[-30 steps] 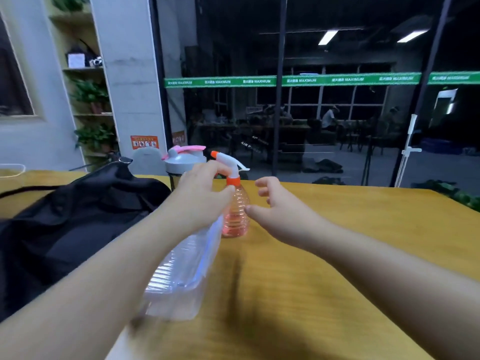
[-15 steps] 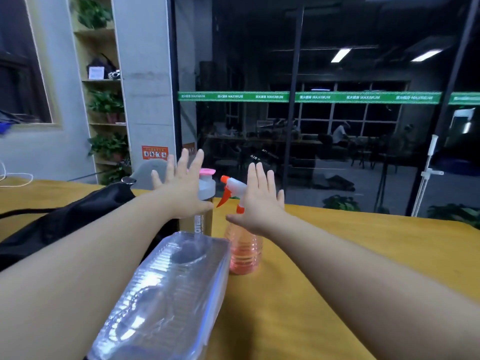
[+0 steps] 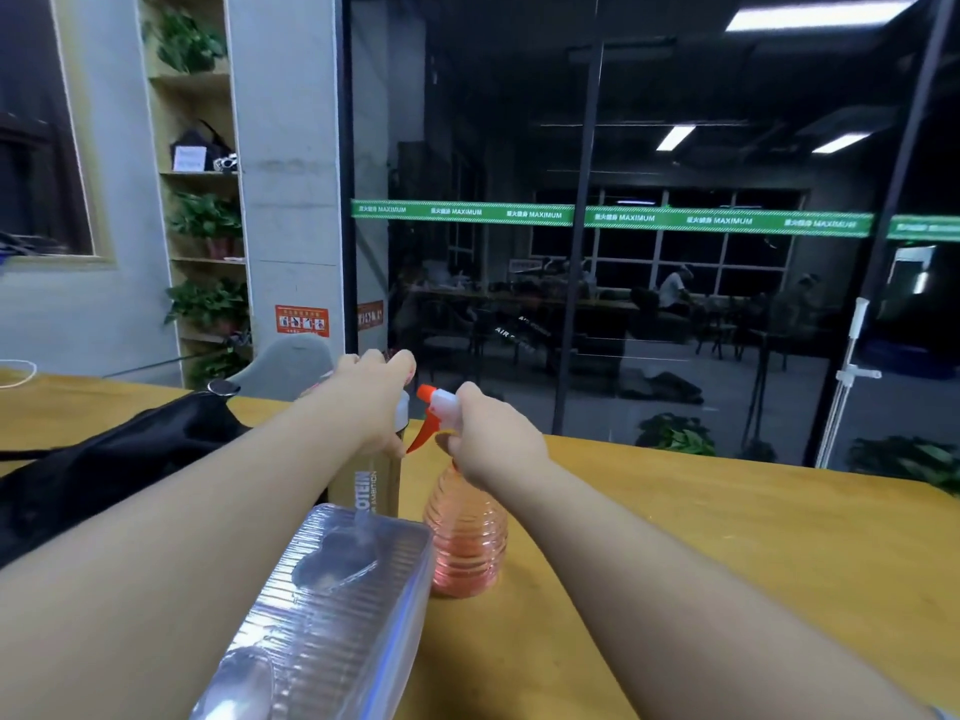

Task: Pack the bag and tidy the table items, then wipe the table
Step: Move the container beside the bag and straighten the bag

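Note:
On the wooden table stand a shaker bottle with a grey lid and an orange-tinted spray bottle with a white and orange trigger head. My left hand is closed over the shaker's lid. My right hand grips the spray bottle's neck just under the trigger. A clear ribbed plastic box lies in front of both bottles, between my forearms. A black bag lies on the table at the left.
A glass wall with a green strip runs behind the table's far edge. A grey chair back shows behind the bag. A shelf with potted plants stands at the back left. A white cable lies at the far left.
Both hands were spread open above the bottles half a second ago. Now the left has closed on the shaker lid and the right on the spray bottle's neck.

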`<state>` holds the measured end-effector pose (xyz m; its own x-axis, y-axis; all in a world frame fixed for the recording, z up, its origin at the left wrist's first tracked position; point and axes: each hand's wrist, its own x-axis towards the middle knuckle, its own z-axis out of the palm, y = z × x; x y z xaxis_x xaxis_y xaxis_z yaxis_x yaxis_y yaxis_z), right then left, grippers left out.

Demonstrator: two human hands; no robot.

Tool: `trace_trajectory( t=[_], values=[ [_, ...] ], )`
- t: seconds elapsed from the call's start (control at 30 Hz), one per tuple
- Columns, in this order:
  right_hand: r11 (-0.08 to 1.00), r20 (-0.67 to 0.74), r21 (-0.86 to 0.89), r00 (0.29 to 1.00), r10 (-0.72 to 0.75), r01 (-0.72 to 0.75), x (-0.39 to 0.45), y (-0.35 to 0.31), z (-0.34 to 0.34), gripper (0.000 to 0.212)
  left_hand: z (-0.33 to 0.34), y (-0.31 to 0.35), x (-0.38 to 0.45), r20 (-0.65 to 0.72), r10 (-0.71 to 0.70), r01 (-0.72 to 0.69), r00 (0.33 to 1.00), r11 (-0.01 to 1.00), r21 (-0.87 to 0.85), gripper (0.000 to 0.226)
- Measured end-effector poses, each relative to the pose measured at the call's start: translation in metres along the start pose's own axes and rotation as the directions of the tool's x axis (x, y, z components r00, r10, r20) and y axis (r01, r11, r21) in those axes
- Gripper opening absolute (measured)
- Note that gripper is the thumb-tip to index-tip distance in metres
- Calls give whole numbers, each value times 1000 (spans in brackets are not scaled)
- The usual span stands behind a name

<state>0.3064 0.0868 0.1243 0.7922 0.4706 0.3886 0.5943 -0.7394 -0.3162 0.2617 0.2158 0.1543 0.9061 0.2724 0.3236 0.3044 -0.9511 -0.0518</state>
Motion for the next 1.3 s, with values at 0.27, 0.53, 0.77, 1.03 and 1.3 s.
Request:
trace_trajectory(
  t=[0.27, 0.53, 0.77, 1.03, 1.3],
  values=[
    [980, -55, 196, 997, 56, -44, -16, 25, -13, 14, -4, 18, -28, -139, 161, -163, 977, 987, -8, 62],
    [968, -123, 234, 985, 120, -89, -73, 90, -57, 12, -17, 58, -37, -372, 369, -392, 852, 920, 13, 53],
    [981, -247, 58, 950, 192, -183, -109, 152, -100, 6, -21, 131, -45, -489, 472, -594, 734, 794, -126, 54],
    [955, -326, -17, 905, 275, -296, -147, 210, -146, 10, -18, 202, -65, -429, 617, -720, 659, 683, -124, 45],
    [903, -351, -1, 846, 402, -429, -175, 263, -175, 18, -17, 247, -73, -371, 686, -774, 626, 604, -189, 45]
  ],
)
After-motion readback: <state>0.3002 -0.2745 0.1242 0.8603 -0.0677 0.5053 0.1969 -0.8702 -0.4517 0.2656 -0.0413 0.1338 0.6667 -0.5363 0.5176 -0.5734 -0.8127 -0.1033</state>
